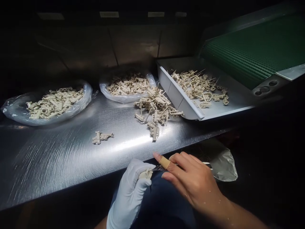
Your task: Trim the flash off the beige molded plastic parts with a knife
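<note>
My left hand (130, 190), in a white glove, is closed around a beige plastic part (145, 174) below the table's front edge. Just to its right, my bare right hand (190, 175) has a tan bandage (165, 162) on its index finger. This hand grips a slim tool (206, 163); its dark metal tip (157, 168) meets the beige part, and its pale end sticks out behind the hand. The fingers cover most of the tool. Beyond my hands, a loose pile of beige parts (156, 108) lies on the metal table (71, 159).
Two clear plastic bags (88, 92) (124, 98) of beige parts stand at the back. A small group of parts (102, 137) lies at centre left. On the right are a white tray (181, 95) of parts, a green conveyor (257, 47) and, lower down, a plastic bag (225, 163).
</note>
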`<state>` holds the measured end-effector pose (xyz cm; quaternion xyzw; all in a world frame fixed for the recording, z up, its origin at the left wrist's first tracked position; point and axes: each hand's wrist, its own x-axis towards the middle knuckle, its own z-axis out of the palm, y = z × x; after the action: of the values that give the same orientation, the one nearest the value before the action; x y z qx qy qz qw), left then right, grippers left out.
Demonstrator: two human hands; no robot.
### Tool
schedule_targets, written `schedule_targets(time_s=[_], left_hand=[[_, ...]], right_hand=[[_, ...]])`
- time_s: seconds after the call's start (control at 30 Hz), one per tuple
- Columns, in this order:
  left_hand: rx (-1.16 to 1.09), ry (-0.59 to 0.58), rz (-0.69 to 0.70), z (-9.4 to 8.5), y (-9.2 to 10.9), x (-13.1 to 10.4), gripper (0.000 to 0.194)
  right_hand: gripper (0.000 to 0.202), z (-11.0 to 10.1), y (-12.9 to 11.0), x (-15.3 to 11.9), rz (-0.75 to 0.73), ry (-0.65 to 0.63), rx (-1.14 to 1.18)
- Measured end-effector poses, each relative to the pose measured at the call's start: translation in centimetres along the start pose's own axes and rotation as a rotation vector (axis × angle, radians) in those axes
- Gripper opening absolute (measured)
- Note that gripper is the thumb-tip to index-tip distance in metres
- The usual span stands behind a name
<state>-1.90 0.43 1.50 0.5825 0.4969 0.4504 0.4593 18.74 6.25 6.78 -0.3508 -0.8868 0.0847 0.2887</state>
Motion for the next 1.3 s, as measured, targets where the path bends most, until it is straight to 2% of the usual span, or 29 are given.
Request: schedule_targets(time_s=[0.17,0.4,0.53,0.63,0.77,0.9,1.07,1.2,1.3], left_hand=[[0.135,0.035,0.113,0.0,0.5,0.3,0.015],[0.211,0.035,0.106,0.2,0.2,0.5,0.013],[0.254,0.077,0.120,0.2,0.0,0.6,0.015],[0.316,0.122,0.191,0.4,-0.3,0.3,0.016],[0.383,0.202,0.284,0.7,-1.1,0.1,0.026],[0.352,0.245,0.314,0.7,-1.3,0.0,0.028],[0.126,0.184,0.161,0.5,-0.6,-0.3,0.030],[0.088,0.167,0.092,0.5,-0.5,-0.6,0.029],[0.032,0.148,0.077,0.7,-0.5,-0.6,0.026]], right_hand=[[0.015,-1.8,-1.1,1.6,-0.140,0.037,-0.255],[0.029,-2.9,-2.4,2.8,-0.264,-0.019,-0.413],[0.027,-2.6,-2.4,2.9,-0.272,-0.004,-0.427],[0.027,-2.4,-2.0,2.7,-0.224,-0.033,-0.355],[0.025,-2.2,-1.4,2.4,-0.170,-0.070,-0.254],[0.026,-2.1,-1.0,2.1,-0.113,-0.034,-0.192],[0.015,-1.3,-0.3,1.0,0.061,0.153,0.062],[0.018,0.5,-0.1,0.0,0.201,0.181,0.261],[0.018,1.7,-0.4,-0.6,0.243,0.216,0.354]])
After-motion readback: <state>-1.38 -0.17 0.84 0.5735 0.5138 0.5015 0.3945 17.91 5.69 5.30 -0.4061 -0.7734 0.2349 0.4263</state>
